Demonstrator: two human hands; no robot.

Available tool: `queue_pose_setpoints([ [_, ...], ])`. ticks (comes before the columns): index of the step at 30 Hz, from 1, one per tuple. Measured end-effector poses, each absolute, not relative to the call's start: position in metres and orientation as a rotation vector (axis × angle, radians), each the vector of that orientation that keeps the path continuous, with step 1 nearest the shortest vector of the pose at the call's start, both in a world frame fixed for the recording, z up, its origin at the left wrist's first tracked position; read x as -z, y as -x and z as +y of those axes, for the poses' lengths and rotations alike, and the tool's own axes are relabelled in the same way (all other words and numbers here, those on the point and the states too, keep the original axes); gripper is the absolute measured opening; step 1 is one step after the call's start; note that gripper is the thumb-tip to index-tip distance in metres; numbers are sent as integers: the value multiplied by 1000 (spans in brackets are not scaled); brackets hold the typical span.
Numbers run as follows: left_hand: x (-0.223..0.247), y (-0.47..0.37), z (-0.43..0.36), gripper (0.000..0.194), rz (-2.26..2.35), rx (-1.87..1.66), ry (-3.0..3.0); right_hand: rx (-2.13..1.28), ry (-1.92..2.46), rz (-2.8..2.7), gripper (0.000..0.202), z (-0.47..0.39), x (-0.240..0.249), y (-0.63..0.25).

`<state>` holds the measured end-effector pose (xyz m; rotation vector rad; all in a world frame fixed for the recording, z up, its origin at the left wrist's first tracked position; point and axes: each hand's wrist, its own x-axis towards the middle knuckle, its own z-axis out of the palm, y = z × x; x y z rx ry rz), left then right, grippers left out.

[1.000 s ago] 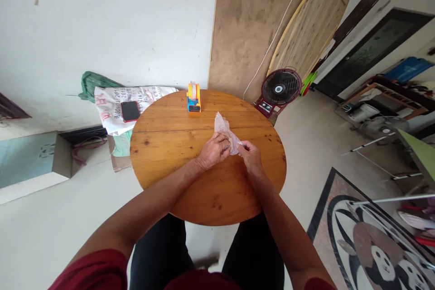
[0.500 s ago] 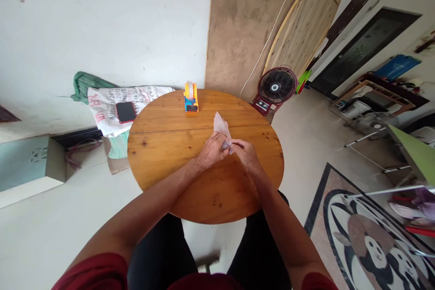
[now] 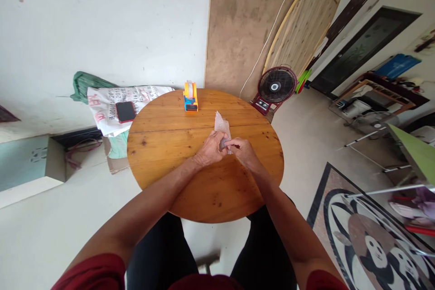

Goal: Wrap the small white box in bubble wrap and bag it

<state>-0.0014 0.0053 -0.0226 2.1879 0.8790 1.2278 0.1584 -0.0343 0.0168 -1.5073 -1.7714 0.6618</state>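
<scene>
A crumpled, pinkish translucent wrap (image 3: 222,124) rises over the middle of the round wooden table (image 3: 163,145). Around its lower part my left hand (image 3: 213,147) is closed, with a small greyish bit showing between the fingers. My right hand (image 3: 242,149) touches the left fingertips from the right and pinches the wrap's lower edge. What lies inside the wrap, if anything, is hidden. Behind the hands, near the table's far edge, stands an orange and blue tape dispenser (image 3: 190,97).
A phone (image 3: 125,112) lies on a white printed sack (image 3: 102,118) left of the table. Beyond the table's right far edge is a dark red fan (image 3: 277,85). A large round wooden board (image 3: 306,22) leans against the wall.
My right fingers have shifted slightly left and up, closer to the left fingers. The wrap has moved a little with the hands. The dispenser and phone stay where they were.
</scene>
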Motion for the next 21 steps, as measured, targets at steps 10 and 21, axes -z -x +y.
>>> queue_pose_setpoints([
  [10, 21, 1, 11, 12, 919, -1204, -1804, 86, 1757, -2248, 35, -69, -27, -136],
  [21, -22, -3, 14, 22, 1301, -712, -2067, 354, 1653, -2553, 43, -95, -33, -135],
])
